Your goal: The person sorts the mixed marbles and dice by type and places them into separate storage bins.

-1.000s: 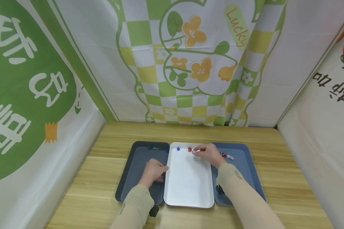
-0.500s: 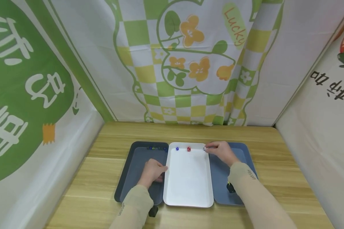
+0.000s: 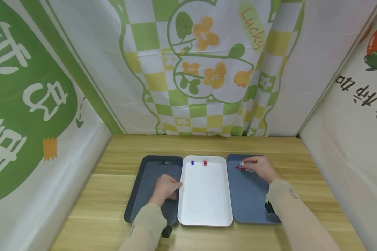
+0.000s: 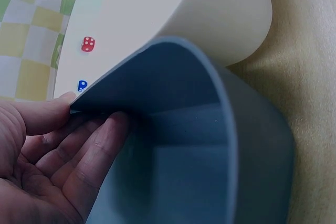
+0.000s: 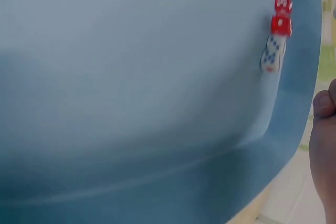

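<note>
My left hand (image 3: 165, 188) pinches the side wall of the dark grey tray (image 3: 135, 198), thumb over the rim and fingers inside, as the left wrist view shows. Beside it, the white tray (image 3: 204, 198) holds a blue die (image 3: 192, 162) and a red die (image 3: 205, 162) near its far edge. Over the far end of the blue tray (image 3: 248, 202), my right hand (image 3: 260, 166) holds a white die (image 3: 242, 163) at its fingertips. Below lie red dice (image 5: 282, 15) and white dice (image 5: 272, 53) in a row, partly hidden by the fingers in the head view.
Several small dark blue and greenish dice (image 3: 166, 162) lie along the far edge of the dark grey tray. All three trays stand side by side on a wooden table (image 3: 91, 209). A patterned curtain (image 3: 204, 115) hangs behind the table.
My right hand has carried the white die from the white tray rightward to over the blue tray. The left hand keeps its hold on the tray wall.
</note>
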A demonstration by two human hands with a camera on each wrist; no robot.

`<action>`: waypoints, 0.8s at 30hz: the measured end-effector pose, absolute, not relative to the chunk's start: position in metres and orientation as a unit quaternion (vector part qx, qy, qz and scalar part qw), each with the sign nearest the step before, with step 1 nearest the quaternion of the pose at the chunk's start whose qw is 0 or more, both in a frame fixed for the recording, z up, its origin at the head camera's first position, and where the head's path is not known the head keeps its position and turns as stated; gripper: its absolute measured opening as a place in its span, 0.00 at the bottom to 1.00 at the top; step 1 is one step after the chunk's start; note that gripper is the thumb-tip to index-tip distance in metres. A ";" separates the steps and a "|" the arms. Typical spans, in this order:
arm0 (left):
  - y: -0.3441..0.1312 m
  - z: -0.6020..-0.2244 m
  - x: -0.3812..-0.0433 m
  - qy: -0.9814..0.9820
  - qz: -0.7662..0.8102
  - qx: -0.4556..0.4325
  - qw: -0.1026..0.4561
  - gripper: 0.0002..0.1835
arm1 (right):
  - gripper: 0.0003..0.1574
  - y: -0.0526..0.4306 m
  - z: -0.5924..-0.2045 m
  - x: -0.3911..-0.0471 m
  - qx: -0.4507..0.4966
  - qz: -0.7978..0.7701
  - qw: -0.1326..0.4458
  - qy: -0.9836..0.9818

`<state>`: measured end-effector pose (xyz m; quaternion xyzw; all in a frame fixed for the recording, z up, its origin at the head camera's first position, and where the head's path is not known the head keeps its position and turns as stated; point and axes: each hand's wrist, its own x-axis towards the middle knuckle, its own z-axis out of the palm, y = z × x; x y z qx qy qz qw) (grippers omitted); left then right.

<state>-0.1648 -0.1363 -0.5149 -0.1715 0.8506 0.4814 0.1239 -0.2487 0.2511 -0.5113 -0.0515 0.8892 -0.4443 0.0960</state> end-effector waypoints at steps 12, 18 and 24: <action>-0.136 -0.516 -0.166 0.850 0.483 -0.166 0.126 0.12 | 0.21 0.280 -0.514 -0.243 -0.052 -0.418 0.089 0.903; -0.136 -0.516 -0.166 0.850 0.484 -0.168 0.127 0.12 | 0.22 0.287 -0.518 -0.242 -0.050 -0.390 0.090 0.915; -0.136 -0.516 -0.165 0.850 0.484 -0.164 0.124 0.12 | 0.21 0.291 -0.521 -0.240 -0.047 -0.362 0.087 0.927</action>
